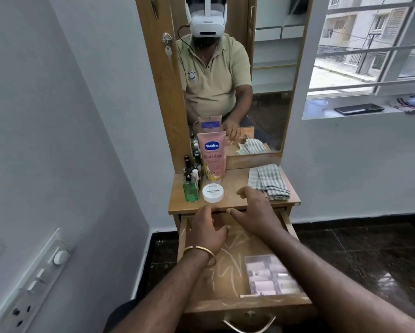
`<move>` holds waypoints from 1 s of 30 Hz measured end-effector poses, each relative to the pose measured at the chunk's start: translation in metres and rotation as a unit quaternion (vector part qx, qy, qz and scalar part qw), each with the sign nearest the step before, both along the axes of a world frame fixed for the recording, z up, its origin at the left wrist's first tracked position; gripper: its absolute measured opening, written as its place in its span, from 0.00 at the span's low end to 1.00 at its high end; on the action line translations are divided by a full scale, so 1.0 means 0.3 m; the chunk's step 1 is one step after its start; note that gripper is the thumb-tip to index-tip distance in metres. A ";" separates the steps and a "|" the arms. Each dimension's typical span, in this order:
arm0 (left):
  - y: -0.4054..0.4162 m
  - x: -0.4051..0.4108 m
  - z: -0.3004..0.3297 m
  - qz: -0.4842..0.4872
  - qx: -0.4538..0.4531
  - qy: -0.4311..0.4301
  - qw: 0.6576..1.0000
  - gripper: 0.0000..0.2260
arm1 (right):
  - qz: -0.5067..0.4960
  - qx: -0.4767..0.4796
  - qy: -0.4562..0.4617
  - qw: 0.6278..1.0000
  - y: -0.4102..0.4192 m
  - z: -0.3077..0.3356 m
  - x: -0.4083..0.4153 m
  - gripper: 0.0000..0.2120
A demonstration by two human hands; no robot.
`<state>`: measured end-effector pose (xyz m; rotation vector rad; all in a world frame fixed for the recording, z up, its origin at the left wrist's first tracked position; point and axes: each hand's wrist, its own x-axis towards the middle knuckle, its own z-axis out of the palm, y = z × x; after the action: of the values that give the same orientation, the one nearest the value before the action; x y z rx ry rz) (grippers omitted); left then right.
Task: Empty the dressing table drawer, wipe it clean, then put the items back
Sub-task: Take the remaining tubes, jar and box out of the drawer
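The wooden drawer stands pulled out, its floor streaked with white marks. A clear box of small bottles lies at its front right. My left hand hovers over the back of the drawer, fingers relaxed and holding nothing. My right hand reaches over the drawer's back toward the tabletop, fingers spread and empty. On the tabletop stand a pink Vaseline tube, a white nail polish remover tub, a green bottle and several small dark bottles. A checked cloth lies folded at the right.
A mirror rises behind the tabletop. A wall with a switch panel is on the left. A window sill at the right holds a phone and a small tub. Dark tiled floor surrounds the table.
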<state>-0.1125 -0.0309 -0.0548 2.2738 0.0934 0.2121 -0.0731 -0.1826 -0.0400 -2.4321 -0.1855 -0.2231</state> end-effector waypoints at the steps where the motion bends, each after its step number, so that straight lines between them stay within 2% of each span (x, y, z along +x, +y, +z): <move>1: -0.011 -0.010 0.005 -0.006 0.002 0.000 1.000 0.25 | -0.001 0.003 -0.003 1.000 -0.018 -0.005 -0.013 0.22; 7: -0.046 -0.069 0.019 -0.069 0.037 0.027 0.997 0.18 | -0.024 0.008 -0.008 1.000 -0.118 -0.016 -0.083 0.16; 10: -0.061 -0.105 0.030 -0.092 0.059 0.056 0.992 0.16 | -0.028 0.000 0.033 0.999 -0.161 -0.016 -0.108 0.15; 13: -0.073 -0.139 0.036 -0.109 0.071 0.077 0.988 0.14 | 0.027 -0.128 0.148 0.980 -0.179 -0.018 -0.133 0.19; 17: -0.075 -0.174 0.044 -0.129 0.077 0.105 0.983 0.13 | 0.110 -0.263 0.268 0.920 -0.163 -0.069 -0.175 0.34; 19: -0.072 -0.187 0.045 -0.135 0.081 0.115 0.981 0.12 | 0.116 -0.287 0.286 0.907 -0.159 -0.091 -0.181 0.36; 22: -0.066 -0.200 0.041 -0.139 0.086 0.128 0.978 0.13 | 0.120 -0.306 0.296 0.897 -0.154 -0.103 -0.178 0.34; 30: -0.053 -0.195 0.017 -0.149 0.087 0.147 0.974 0.14 | 0.126 -0.372 0.270 0.879 -0.144 -0.143 -0.155 0.29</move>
<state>-0.1711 -0.0466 -0.0498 2.4441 -0.1176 -0.2847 -0.1195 -0.2258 -0.0828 -3.0582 -0.3848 0.7841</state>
